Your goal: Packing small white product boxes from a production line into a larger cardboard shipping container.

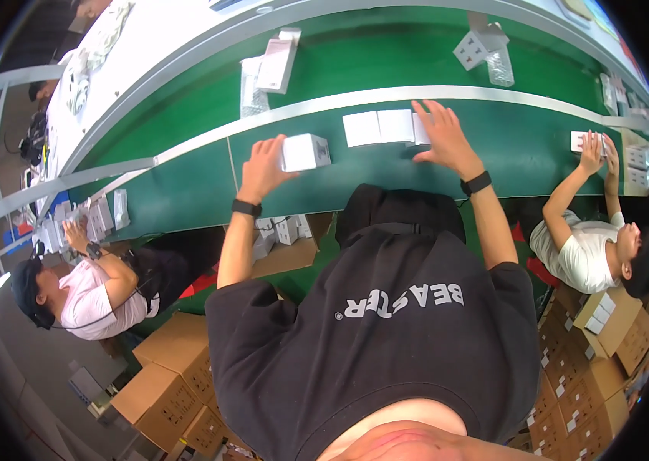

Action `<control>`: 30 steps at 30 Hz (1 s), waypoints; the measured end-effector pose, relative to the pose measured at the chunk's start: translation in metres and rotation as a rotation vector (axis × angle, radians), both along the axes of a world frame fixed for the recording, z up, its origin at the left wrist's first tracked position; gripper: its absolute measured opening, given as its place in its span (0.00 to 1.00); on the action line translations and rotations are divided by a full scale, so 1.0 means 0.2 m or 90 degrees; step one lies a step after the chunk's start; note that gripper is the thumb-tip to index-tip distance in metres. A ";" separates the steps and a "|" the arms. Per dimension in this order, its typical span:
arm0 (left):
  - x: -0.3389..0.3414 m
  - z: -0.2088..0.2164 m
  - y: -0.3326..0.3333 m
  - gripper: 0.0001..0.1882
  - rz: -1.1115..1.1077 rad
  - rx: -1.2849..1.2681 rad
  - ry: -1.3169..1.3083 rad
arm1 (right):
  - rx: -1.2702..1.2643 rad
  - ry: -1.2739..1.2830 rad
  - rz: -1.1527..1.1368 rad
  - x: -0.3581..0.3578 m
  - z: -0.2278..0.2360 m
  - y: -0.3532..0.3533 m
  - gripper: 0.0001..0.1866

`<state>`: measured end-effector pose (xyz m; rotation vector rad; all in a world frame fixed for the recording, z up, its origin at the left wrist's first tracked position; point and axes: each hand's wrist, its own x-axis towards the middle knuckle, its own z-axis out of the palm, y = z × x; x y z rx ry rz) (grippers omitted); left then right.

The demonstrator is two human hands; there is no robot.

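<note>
**A:** Start with the biggest thing here.

**B:** The long green tabletop (195, 184), running across in front of the person, with a pale rail along its far side. Next come brown cardboard cartons (159, 403) stacked on the floor at lower left.

**A:** And on the tabletop, between the arms?

**B:** A row of white boxes (378, 127), set close together just short of the rail. I count three, the last partly covered by the right hand. A single white box (304, 152) sits apart, to the left of that row and a little nearer the body.

**A:** What are the hands doing?

**B:** The left hand (263, 167) is at the left side of the single box, fingers toward the far corner and thumb toward the near one. Whether it grips or merely rests there, I can't say. The right hand (447, 144) is splayed at the row's right end, thumb and fingers wide apart, not clenched round anything.

**A:** How would those boxes handle?

**B:** They look like smooth card: probably light, stiff enough to slide squarely, a bit slippery, and easy to dent at the corners. I'd hold one across two opposite side walls, palm flat, without squeezing the top.

**A:** Anything smaller?

**B:** A black wristband (476, 183) on the right wrist.
</note>
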<state>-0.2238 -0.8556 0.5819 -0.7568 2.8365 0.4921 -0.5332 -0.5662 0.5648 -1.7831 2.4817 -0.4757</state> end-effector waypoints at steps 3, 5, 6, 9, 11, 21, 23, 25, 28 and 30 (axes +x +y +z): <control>-0.07 -0.07 0.09 0.53 -0.040 -0.072 0.036 | -0.141 -0.156 0.074 0.14 0.21 -0.10 0.53; -0.07 -0.13 0.11 0.54 -0.004 -0.076 0.115 | -0.119 -0.205 0.152 0.25 0.18 -0.21 0.47; -0.05 -0.15 0.12 0.54 -0.001 -0.077 0.114 | -0.078 -0.213 0.192 0.30 0.17 -0.28 0.46; 0.02 -0.17 0.07 0.52 0.060 -0.232 0.135 | -0.034 -0.156 0.284 0.41 0.11 -0.49 0.45; 0.10 -0.15 0.04 0.51 0.068 -0.156 0.141 | -0.030 -0.091 0.338 0.48 0.07 -0.59 0.45; 0.37 -0.25 0.11 0.46 0.117 -0.135 0.124 | 0.145 0.022 0.291 0.59 -0.05 -0.84 0.36; 0.35 -0.26 0.14 0.46 0.156 -0.090 0.145 | 0.168 0.035 0.251 0.58 -0.04 -0.89 0.36; 0.32 -0.26 0.16 0.47 0.222 0.000 0.191 | 0.174 0.002 0.173 0.57 -0.03 -0.94 0.40; 0.31 -0.24 0.12 0.47 0.230 0.086 0.246 | 0.165 -0.009 0.132 0.57 -0.06 -1.00 0.42; 0.33 -0.21 0.09 0.48 0.234 0.129 0.274 | 0.145 -0.001 0.123 0.57 -0.08 -1.02 0.42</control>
